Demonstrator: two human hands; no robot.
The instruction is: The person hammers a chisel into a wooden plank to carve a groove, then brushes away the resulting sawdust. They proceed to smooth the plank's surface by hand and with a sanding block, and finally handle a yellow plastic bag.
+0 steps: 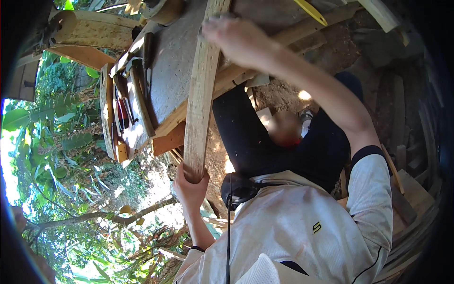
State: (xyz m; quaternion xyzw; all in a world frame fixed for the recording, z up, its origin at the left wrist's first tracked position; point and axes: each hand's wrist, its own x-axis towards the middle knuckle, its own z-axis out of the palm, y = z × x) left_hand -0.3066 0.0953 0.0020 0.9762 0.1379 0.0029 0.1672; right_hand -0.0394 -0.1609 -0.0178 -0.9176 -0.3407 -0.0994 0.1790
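A long squared wooden beam [201, 94] lies across the workbench [172, 61], its near end sticking out past the bench edge toward me. My left hand [191, 184] grips that near end, thumb on one side and fingers around the other. Farther up the beam is my right hand [231, 38], blurred by motion, its fingers curled at the beam's upper face. Something dark shows under those fingers, too smeared to name.
Along the bench's left side lie a hammer [139, 92], a dark-handled tool [148, 49] and a red-handled tool [124, 113]. A yellow strip-like tool [312, 12] rests at the far right. Beneath the bench edge are my legs [241, 132]; plants [61, 123] grow at the left.
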